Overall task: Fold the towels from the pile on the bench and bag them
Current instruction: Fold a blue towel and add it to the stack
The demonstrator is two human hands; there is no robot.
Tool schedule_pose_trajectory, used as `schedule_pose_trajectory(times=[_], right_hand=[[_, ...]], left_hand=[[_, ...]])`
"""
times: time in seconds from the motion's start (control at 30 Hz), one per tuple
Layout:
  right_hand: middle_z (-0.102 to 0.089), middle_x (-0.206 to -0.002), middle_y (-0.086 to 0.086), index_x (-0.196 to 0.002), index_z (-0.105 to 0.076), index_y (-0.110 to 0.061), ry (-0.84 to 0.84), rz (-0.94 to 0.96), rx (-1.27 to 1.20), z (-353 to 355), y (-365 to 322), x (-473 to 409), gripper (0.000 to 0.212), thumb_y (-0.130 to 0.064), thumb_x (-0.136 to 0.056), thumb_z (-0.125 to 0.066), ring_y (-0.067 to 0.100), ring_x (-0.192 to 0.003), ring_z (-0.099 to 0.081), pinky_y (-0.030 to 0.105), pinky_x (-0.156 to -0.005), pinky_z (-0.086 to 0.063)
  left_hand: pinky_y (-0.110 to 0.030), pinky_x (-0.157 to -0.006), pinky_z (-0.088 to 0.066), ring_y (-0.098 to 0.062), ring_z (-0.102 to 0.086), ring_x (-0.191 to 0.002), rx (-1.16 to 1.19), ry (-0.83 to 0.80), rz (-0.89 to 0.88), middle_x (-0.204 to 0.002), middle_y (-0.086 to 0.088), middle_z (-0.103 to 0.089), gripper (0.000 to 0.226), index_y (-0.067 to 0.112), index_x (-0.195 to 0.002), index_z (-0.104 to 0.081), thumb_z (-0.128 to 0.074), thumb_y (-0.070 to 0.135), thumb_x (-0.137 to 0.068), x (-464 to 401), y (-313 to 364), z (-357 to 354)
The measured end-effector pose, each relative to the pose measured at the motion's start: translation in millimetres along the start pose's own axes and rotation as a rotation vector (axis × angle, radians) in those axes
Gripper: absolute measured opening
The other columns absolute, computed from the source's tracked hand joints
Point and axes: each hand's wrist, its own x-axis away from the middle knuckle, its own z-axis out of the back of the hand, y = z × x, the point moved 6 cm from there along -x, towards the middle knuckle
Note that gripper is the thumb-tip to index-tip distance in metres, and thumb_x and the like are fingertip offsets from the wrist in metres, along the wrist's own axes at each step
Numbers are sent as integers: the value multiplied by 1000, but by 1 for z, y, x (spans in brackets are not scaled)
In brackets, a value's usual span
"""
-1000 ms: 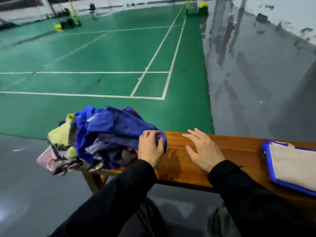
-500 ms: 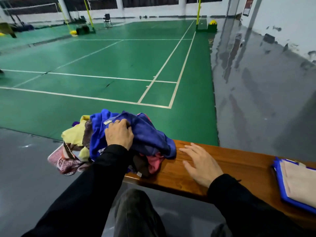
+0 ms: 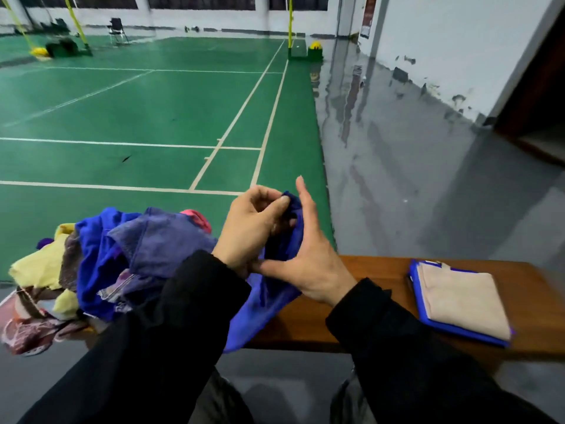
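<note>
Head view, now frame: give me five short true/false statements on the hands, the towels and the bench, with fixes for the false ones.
1. The left hand pinches a blue towel. True.
2. The right hand lies flat on the bench. False: it is raised at the blue towel, fingers mostly straight.
3. A pile of towels sits on the left part of the bench. True.
4. The folded towels lie on the floor. False: they lie on the right part of the bench.
5. The blue towel is already folded flat. False: it hangs loose and crumpled from the hands.
</note>
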Motion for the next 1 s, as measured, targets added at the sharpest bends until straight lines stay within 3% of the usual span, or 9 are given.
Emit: schedule_pose_trajectory(times=[0.1,0.2,0.27,0.4,0.5,0.7,0.77,0.87,1.0], right_hand=[[-47,-129,-32,-157,-18,-37,172,-68,52,29,12,3,98,-4,-83,-73,-19,-115,-48,19,-110,-39],[-63,-131,-14,-140,-53,-30,260,-103,60,58,17,7,60,-10,-85,-46,3,-123,-57,38,-113,-42],[-73,-114,-9,-114,-69,-28,286,-71,-43,71,11,10,48,-11,-78,-41,5,-114,-64,29,-105,-47],[-66,-79,-15,-88,-63,-21,337,-37,-93,99,3,13,26,-13,-77,-41,6,-81,-60,20,-77,-47],[-54,-67,-9,-78,-55,-19,398,-56,-7,122,9,13,9,-18,-77,-46,11,-69,-48,33,-68,-42],[-61,-70,-10,-79,-63,-21,620,-143,47,167,10,15,30,-1,-87,-43,2,-59,-49,21,-58,-40],[-62,-79,-8,-88,-61,-23,584,-95,297,175,5,16,31,1,-88,-41,4,-65,-51,24,-64,-39],[-65,-85,-1,-99,-58,-25,278,-4,735,164,6,16,28,-13,-81,-41,25,-78,-57,35,-73,-44],[-65,-88,5,-99,-51,-20,63,102,1196,155,26,18,20,-8,-83,-50,39,-79,-61,42,-65,-47]], left_hand=[[-19,-67,-56,-11,-67,-68,127,-141,50,-84,-8,-67,32,7,-107,-57,-50,-20,-90,1,-6,-26],[-19,-78,-53,-9,-66,-77,-222,-160,-144,-92,-5,-65,44,11,-120,-57,-50,-18,-87,-2,-10,-32],[-18,-82,-48,-6,-61,-83,-431,-161,-260,-95,0,-61,45,14,-123,-59,-57,1,-80,0,-13,-36],[-18,-93,-43,-1,-58,-102,-523,-268,-209,-111,0,-57,33,33,-104,-64,-62,39,-72,1,-29,-45],[-32,-82,-47,-15,-59,-84,-315,-313,-196,-89,-4,-63,16,16,-89,-58,-63,31,-86,2,-33,-52],[-26,-68,-39,-8,-44,-69,-407,-297,-290,-77,5,-54,16,20,-91,-49,-55,34,-92,-1,-28,-53],[-27,-66,-40,-8,-46,-66,-580,-289,-355,-72,10,-56,14,23,-89,-50,-57,35,-93,-5,-27,-47],[-29,-67,-44,-12,-52,-69,-754,-273,-462,-74,8,-60,14,22,-87,-52,-63,30,-94,-7,-17,-36],[-33,-70,-46,-18,-54,-71,-815,-327,-511,-75,6,-60,14,23,-87,-53,-59,36,-89,-11,-7,-23]])
